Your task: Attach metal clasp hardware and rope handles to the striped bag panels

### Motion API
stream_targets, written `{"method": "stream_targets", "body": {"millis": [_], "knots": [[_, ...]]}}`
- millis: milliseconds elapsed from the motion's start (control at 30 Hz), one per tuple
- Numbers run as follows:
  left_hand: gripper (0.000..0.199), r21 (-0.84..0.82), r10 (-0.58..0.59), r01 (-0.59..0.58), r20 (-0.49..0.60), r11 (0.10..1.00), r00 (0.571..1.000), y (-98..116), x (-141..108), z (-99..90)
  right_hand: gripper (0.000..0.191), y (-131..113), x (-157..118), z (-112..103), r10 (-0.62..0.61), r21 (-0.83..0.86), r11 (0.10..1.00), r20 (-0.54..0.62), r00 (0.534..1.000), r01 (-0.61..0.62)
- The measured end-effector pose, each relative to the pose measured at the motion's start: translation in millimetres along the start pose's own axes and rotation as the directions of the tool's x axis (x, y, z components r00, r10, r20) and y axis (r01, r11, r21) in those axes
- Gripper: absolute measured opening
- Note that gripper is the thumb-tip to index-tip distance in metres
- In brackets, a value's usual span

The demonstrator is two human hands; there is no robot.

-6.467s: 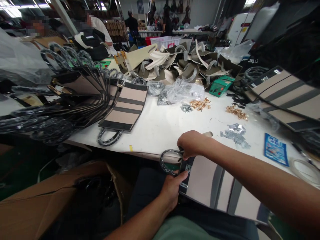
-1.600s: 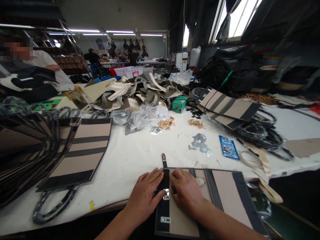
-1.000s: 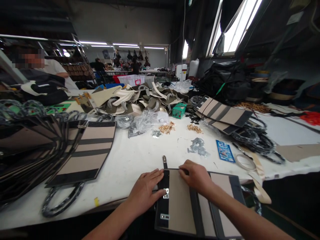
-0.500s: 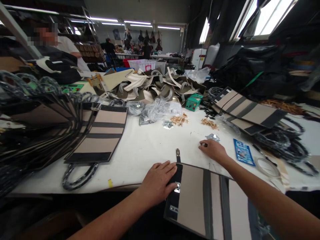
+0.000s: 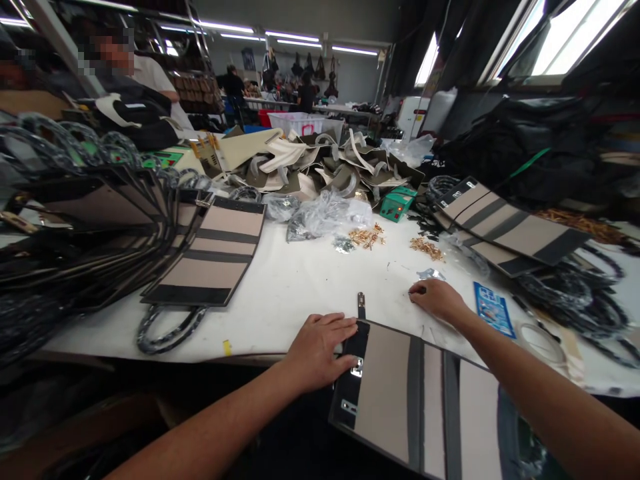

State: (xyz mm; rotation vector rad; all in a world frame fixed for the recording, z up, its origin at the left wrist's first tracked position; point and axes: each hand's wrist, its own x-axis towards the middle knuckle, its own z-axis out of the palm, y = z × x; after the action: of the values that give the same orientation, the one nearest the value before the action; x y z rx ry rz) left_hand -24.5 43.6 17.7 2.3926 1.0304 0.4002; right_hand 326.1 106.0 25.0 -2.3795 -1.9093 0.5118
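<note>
My left hand [image 5: 323,350] lies with fingers spread on the dark end of a beige panel with grey stripes [image 5: 387,393], its thumb beside a small metal plate [image 5: 357,367]. A second metal plate [image 5: 349,406] sits nearer the lower corner. From the panel's far edge a dark strap with a metal clasp [image 5: 361,304] sticks out. Beyond the panel, my right hand [image 5: 435,298] is at the white table top with thumb and fingertips pinched together; what they hold is too small to name. Silvery metal pieces [image 5: 431,274] lie just past it.
Striped panels with wrapped handles [image 5: 207,250] stand stacked at the left; others [image 5: 515,217] lie at the right. Gold fasteners [image 5: 367,237], a green box [image 5: 397,203], plastic bags [image 5: 325,215] and a blue packet [image 5: 494,309] are on the table. People are behind.
The view has shifted a little, so the table appears higher and further right. My right hand's fingers have drawn closer together. My left hand still rests on the panel.
</note>
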Motion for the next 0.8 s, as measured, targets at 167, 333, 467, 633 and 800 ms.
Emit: {"method": "stream_targets", "body": {"millis": [167,333,467,633,800], "knots": [[0.056,-0.003,-0.026,0.026,-0.027,1.000,0.999,3.1,-0.1,0.6,0.016,2.8,2.9,1.1,0.028,0.004,1.000,0.009,1.000,-0.028],[0.056,-0.025,-0.029,0.028,-0.045,0.999,0.999,2.0,-0.5,3.1,0.014,12.2,13.3,1.4,-0.016,0.046,0.999,0.059,0.998,0.013],[0.058,-0.039,-0.046,0.044,-0.059,0.998,0.997,1.2,-2.9,4.8,0.016,15.6,12.0,1.4,-0.064,0.076,0.996,0.089,0.994,0.057],[0.059,-0.033,-0.037,0.034,-0.097,0.999,0.995,-2.7,-5.2,9.6,0.017,6.6,8.6,-0.2,-0.102,0.111,0.989,0.042,0.994,0.097],[0.061,-0.003,-0.022,0.022,-0.069,1.000,0.997,-8.1,-1.3,11.6,0.012,-8.9,2.8,-8.1,-0.162,0.187,0.970,0.002,0.987,0.159]]}}
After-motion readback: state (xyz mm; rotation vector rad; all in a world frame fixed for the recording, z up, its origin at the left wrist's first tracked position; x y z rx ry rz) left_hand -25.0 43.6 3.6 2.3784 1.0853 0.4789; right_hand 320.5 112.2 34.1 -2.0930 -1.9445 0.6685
